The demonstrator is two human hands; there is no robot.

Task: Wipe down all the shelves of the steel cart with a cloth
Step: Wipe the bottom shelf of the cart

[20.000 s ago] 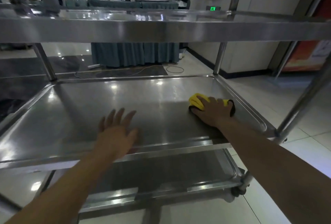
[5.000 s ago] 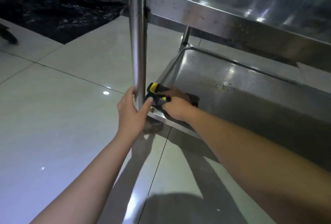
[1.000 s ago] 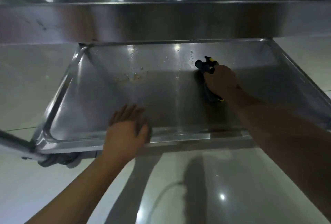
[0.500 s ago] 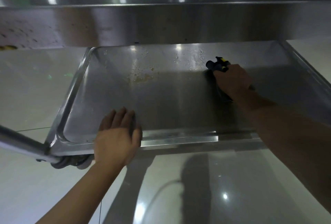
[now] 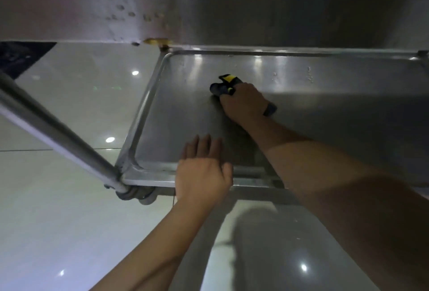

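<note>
A: Left hand (image 5: 204, 174) flat, fingers straight, resting on near rim of bottom shelf (image 5: 325, 114). Right hand (image 5: 243, 102) curled over black-and-yellow cloth (image 5: 224, 85), now nearer left rail than half a second ago.

B: Cloth mostly hidden under palm. Cart's right end cut off; caster (image 5: 139, 194) partly blocked by post (image 5: 53, 128).

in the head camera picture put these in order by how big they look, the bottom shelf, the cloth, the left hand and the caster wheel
1. bottom shelf
2. left hand, though it is nearer the camera, which enlarges it
3 and 4. cloth and caster wheel: both mostly hidden, so unranked.
</note>
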